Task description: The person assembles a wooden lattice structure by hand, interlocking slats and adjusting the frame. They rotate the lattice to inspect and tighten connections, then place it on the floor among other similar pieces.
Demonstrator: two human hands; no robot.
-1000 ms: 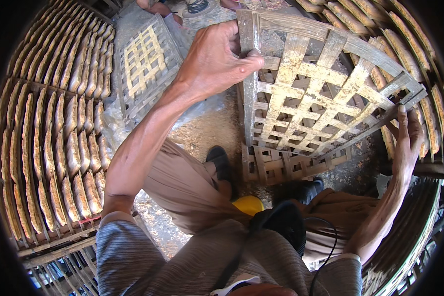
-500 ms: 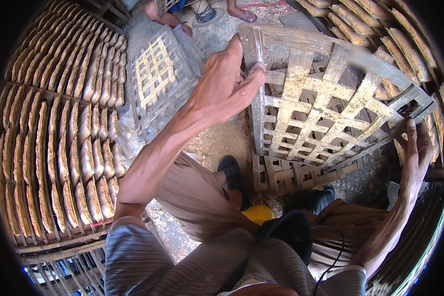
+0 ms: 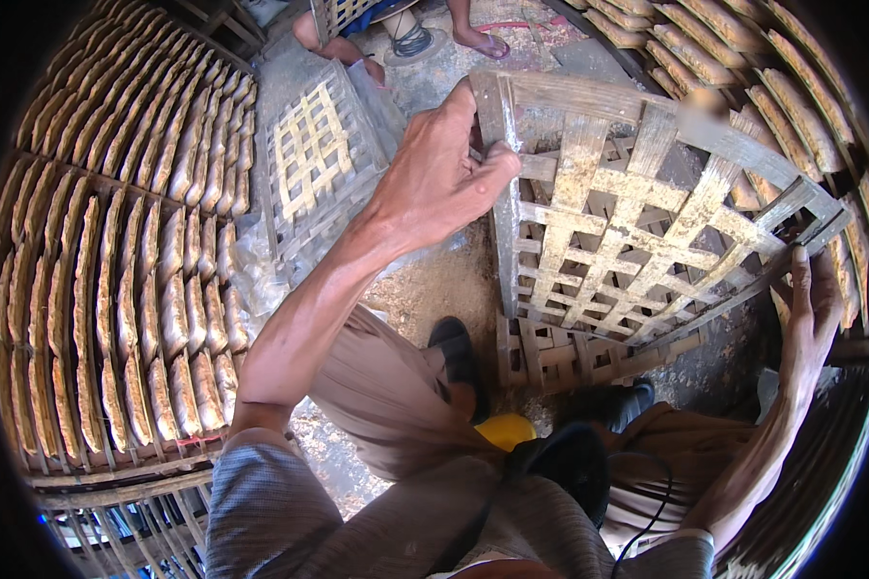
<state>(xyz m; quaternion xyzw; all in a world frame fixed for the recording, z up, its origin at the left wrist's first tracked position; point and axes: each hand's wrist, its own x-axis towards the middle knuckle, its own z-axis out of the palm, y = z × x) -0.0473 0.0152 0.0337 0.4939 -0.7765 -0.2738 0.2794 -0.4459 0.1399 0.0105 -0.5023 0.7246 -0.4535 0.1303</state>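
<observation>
A woven bamboo lattice tray (image 3: 581, 150) with a wooden frame hangs tilted in front of me, held at both sides. My left hand (image 3: 459, 179) is closed around its left edge near the upper corner, thumb on the near side. My right hand (image 3: 815, 299) grips the right corner, with fingertips pressed at the frame's edge; part of its grip is hidden behind the wood. Pale and brown residue covers the slats. Below, a second lattice tray (image 3: 541, 365) stands close behind the held one, mostly covered by it.
Racks of long pale-brown slabs (image 3: 179, 299) line the left; similar slabs (image 3: 792, 116) fill the upper right. Another lattice tray (image 3: 309, 145) leans at the left amid plastic sheeting. Beyond it, another person's legs (image 3: 465, 27) show. A yellow object (image 3: 505, 431) lies by my feet.
The whole view has shifted slightly, so the surroundings sit a little lower. Both hands keep their hold on the lattice tray, which has barely moved.
</observation>
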